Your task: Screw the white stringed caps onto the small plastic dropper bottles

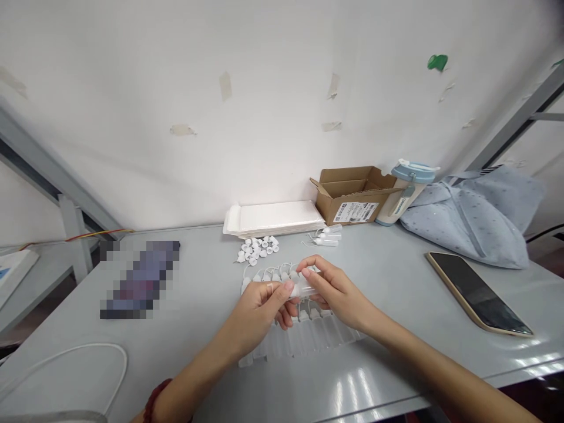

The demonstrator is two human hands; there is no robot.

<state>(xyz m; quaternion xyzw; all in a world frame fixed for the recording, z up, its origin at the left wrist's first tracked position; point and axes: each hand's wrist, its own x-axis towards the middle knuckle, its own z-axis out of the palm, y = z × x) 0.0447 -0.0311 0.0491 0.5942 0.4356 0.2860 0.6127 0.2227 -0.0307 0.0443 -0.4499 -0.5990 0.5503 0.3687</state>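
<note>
Above the worktop [189,317], pinches a clear bottle [307,289] near one end with the grip of the left hand [261,301] and along its body with the right hand [338,289]. Cannot make out that covered end clearly. Just below, shows rows of similar bottles [315,339]; beyond, loose white caps [254,251], stacked white envelopes [279,217] and an open cardboard box [328,207]. Far to the right, shows a phone [480,294] lying flat.

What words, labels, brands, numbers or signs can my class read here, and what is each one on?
None reads clearly.
Lettering up the drink bottle: too blurred to read.
White label on the cardboard box: print too small to read.
Pixelated item at left: obscured, so nothing readable.
</note>
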